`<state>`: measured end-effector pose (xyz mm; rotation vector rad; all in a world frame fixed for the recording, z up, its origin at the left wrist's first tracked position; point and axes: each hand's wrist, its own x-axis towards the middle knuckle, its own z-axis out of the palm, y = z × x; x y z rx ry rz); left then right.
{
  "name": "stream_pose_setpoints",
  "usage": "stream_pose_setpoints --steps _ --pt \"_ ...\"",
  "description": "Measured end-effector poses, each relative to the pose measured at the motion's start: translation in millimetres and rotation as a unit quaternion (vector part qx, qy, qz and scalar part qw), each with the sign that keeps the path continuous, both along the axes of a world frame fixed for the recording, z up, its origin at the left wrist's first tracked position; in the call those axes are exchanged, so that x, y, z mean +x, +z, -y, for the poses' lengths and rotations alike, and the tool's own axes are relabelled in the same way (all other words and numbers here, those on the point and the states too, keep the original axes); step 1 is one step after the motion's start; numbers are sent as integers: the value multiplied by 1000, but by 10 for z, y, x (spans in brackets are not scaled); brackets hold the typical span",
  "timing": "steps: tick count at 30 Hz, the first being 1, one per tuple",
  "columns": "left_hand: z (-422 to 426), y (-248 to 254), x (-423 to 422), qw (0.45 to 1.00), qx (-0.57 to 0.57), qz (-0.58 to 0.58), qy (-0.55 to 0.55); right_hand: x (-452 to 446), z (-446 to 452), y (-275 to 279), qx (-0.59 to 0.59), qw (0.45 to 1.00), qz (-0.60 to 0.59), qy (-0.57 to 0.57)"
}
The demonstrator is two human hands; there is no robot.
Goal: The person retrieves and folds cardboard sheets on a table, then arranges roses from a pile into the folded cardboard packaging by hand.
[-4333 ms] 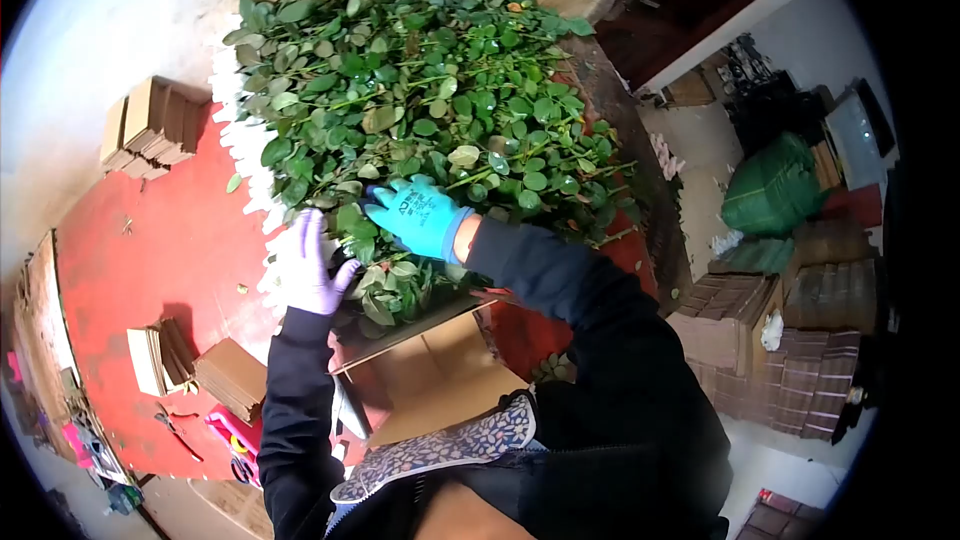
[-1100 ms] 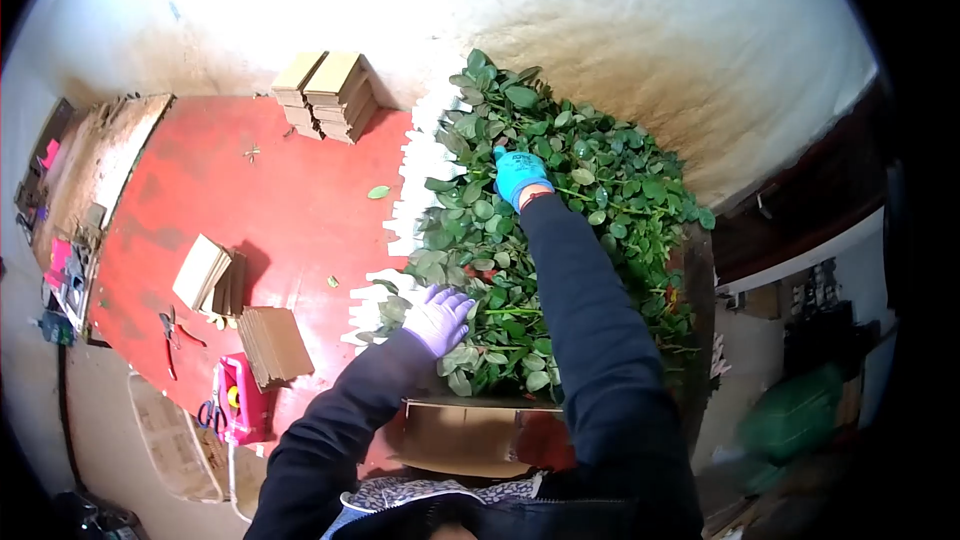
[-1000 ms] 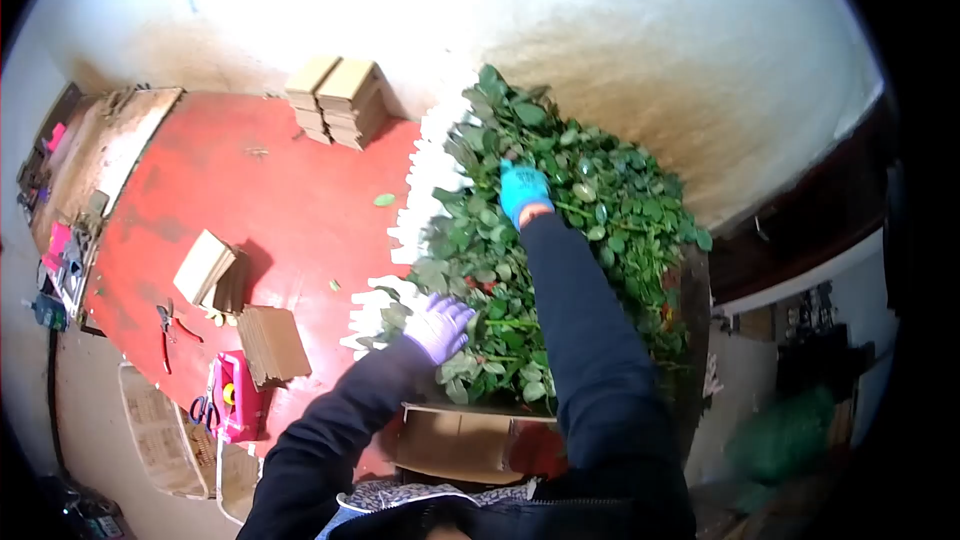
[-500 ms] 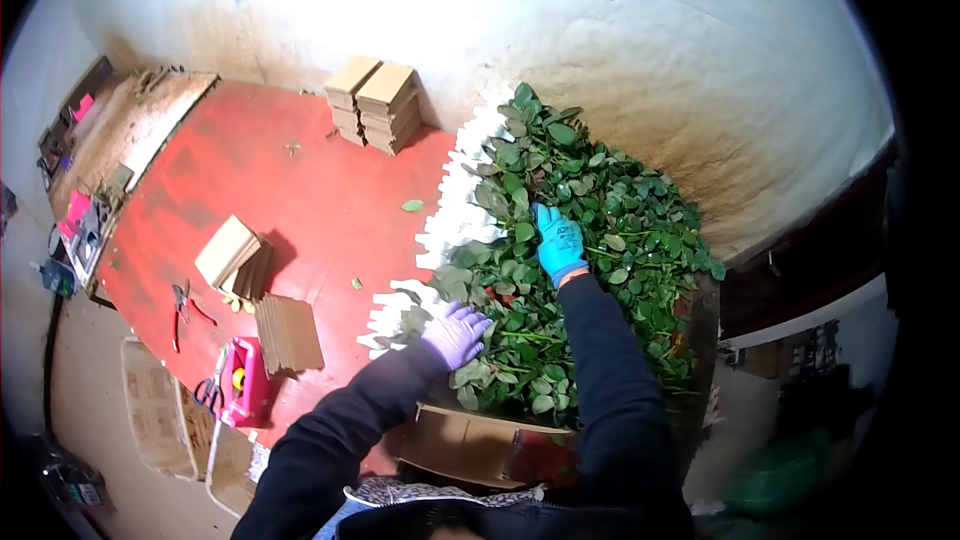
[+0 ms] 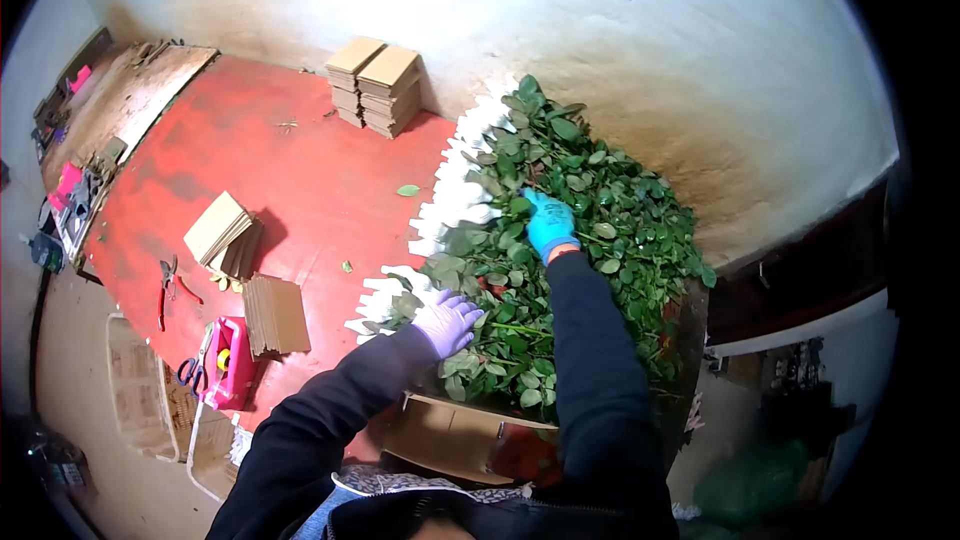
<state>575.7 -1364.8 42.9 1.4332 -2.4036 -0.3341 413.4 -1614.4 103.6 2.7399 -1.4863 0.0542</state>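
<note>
A broad heap of leafy green rose stems (image 5: 625,250) lies on the red table, with white-wrapped heads (image 5: 455,195) lined along its left side. My left hand (image 5: 447,325), in a lilac glove, rests with outstretched fingers on the leaves near the heap's front left edge, beside more white-wrapped heads (image 5: 385,297). Farther up the heap, my right hand (image 5: 550,225), in a bright blue glove, reaches into the foliage with its fingers drawn together. Leaves cover its fingertips, so whatever they grip is hidden. A little red shows among the leaves between the hands.
Cardboard pieces are stacked by the wall (image 5: 375,85), with more cardboard (image 5: 275,315) on the table's left. Red-handled pliers (image 5: 170,290), scissors (image 5: 193,370) and a pink tape dispenser (image 5: 230,365) lie nearby. An open cardboard box (image 5: 440,440) stands against my body.
The view has shifted slightly, so everything sits a little differently in the picture. Both hands stay at nearly the same places on the heap.
</note>
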Motion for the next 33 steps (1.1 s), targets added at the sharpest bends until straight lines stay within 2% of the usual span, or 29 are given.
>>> stream_pose_setpoints --steps 2,3,5,6,8,9,10,12,13,14,15,16,17,19,22,23,24,26,27,29,30,31,33 --pt "-21 12 14 1000 -5 -1 5 -43 72 97 15 1000 7 -19" --pt "-17 27 15 1000 -1 -12 6 -111 146 97 -22 999 25 -23" --pt "-10 -71 9 999 -21 -29 9 -383 274 103 -58 950 306 36" --pt "-11 -48 17 999 -10 -34 9 -501 249 213 14 888 460 7" --pt "-4 -56 30 999 -6 -42 9 -842 146 726 -4 971 221 -91" --pt "-8 -37 35 999 -2 -45 4 -1123 170 1003 -82 969 -197 -127" --pt "-22 -41 28 999 -3 -50 10 -1448 200 1087 -187 971 -109 -101" --pt "-16 11 37 999 10 -44 9 -2053 175 1328 -364 930 -22 -41" --pt "-9 27 36 999 10 -35 4 -2115 8 1531 -319 926 173 -101" --pt "-26 5 22 999 3 -35 4 -2162 -171 1746 -291 867 383 -129" --pt "-15 -6 23 999 -6 -34 5 -2098 -331 1927 -173 785 569 -172" --pt "-11 22 24 999 -2 -33 5 -2034 -490 2109 -93 629 743 -207" --pt "-5 -6 23 999 2 -40 2 -2400 -421 2107 -9 558 827 -73" --pt "-16 0 21 999 -3 -34 4 -2597 -563 2227 -4 587 809 6" --pt "-20 21 25 999 4 -35 6 -3122 -701 2345 -172 760 626 12" --pt "-19 41 28 999 5 -37 5 -3446 -715 2346 -259 823 505 7" --pt "-18 42 27 999 7 -33 6 -3668 -773 2430 -248 820 515 -23" --pt "-9 30 18 999 -1 -37 9 -3557 -1028 2522 -242 777 580 -30" --pt "-3 16 13 1000 0 -30 8 -3524 -1129 2553 -179 709 682 -11" --pt "0 23 6 1000 -2 -27 11 -3724 -1263 2550 -312 839 437 -90" --pt "-3 68 10 999 -7 -31 7 -3836 -1322 2547 -383 861 312 -124" --pt "11 39 8 999 -13 -37 0 -3898 -1366 2551 -437 859 220 -150" --pt "16 -35 22 997 -14 -74 -7 -3990 -1426 2487 -484 842 114 -209"
